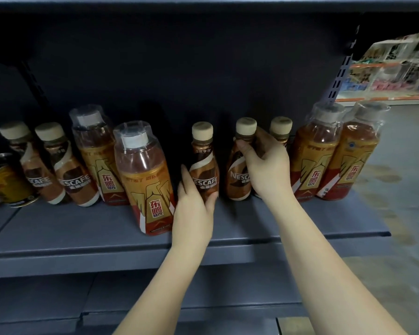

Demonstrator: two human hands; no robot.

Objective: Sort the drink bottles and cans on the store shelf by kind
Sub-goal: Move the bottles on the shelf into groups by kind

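Brown Nescafe bottles and taller orange energy-drink bottles stand along a grey shelf [107,228]. My left hand [194,204] grips the lower body of one upright Nescafe bottle [205,165] at the middle. My right hand [266,165] wraps the neck and shoulder of a second Nescafe bottle [237,175] just to its right. A third Nescafe bottle [280,128] stands behind my right hand, mostly hidden. Two more Nescafe bottles [58,170] lean at the left. An energy-drink bottle [148,180] stands forward, left of my left hand.
A gold can [3,182] sits at the far left edge. Another energy-drink bottle [94,155] stands behind the front one, and two more [334,153] stand at the shelf's right end. A lower shelf [58,305] lies below. An aisle floor [406,165] and distant shelves show at right.
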